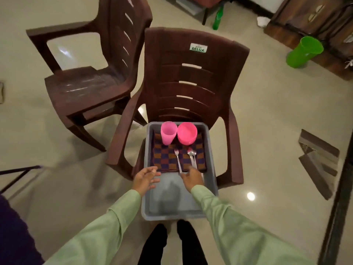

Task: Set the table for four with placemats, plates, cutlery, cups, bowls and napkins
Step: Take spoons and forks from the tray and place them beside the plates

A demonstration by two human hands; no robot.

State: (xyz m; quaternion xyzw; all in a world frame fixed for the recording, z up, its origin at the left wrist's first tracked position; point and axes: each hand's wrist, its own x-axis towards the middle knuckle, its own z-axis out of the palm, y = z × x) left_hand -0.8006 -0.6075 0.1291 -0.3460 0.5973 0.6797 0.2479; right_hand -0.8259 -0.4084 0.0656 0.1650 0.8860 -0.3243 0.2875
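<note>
A grey plastic tub rests on the seat of a brown plastic chair. Inside lie a checked placemat, a pink cup and a pink bowl at the far end, a fork and spoons. My right hand is at the near ends of the cutlery handles, fingers curled; whether it grips them is unclear. My left hand hovers open over the tub's left rim, holding nothing.
A second brown chair stands to the left. A green bin stands by wooden furniture at the far right, a green bottle further back. A dark cloth edge shows at the lower left.
</note>
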